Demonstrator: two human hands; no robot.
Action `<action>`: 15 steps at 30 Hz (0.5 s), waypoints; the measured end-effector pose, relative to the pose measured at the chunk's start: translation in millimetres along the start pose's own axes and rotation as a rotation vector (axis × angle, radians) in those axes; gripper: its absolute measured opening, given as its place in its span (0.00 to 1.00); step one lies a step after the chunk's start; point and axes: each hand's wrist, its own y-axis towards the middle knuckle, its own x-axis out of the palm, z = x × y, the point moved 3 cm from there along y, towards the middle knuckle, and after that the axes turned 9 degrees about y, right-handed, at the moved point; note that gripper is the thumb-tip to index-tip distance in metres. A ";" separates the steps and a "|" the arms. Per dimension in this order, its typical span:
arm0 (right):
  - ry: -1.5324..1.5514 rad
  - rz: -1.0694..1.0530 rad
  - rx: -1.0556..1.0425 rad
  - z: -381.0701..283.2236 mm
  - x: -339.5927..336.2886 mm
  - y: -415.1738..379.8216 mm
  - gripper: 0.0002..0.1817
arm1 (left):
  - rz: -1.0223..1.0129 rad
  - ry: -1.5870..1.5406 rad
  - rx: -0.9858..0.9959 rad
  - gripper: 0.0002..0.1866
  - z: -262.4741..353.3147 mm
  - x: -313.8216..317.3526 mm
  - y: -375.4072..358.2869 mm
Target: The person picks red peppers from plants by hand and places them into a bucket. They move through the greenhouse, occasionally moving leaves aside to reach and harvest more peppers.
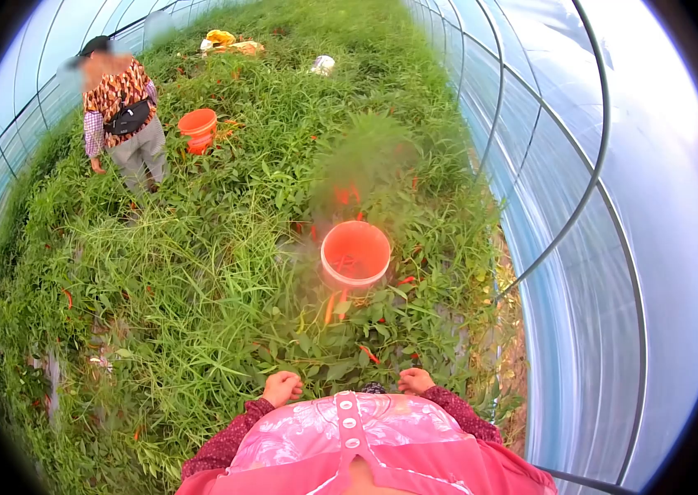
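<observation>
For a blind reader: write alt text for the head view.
Two closed hands, left hand and right hand, are held near a pink garment above leafy plants with red peppers. An orange bucket stands ahead; another person stands beside a second bucket.

A plastic-covered greenhouse tunnel (580, 206) with arched hoops over dense green pepper plants (225, 272).

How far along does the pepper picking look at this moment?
Done: little shows. The near orange bucket looks mostly empty inside, though blur hides detail. In hand: left hand and right hand are closed down in the leaves; whether either holds anything cannot be told. Left: red peppers hang among the plants. Another person stands by a second orange bucket.
</observation>
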 end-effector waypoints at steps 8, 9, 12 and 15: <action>-0.018 0.013 -0.005 -4.8 1.5 -1.1 0.14 | 0.006 0.003 0.006 0.11 -1.0 -0.6 1.5; -0.020 0.012 -0.005 -4.9 1.3 -1.1 0.14 | 0.002 -0.001 0.008 0.10 -2.4 -0.6 2.6; -0.015 0.001 -0.009 -5.9 1.0 0.5 0.14 | -0.002 0.005 0.013 0.10 -4.0 -0.6 4.0; -0.008 -0.002 -0.026 -6.3 0.8 -0.2 0.14 | -0.005 0.011 0.013 0.10 -4.6 -0.8 5.1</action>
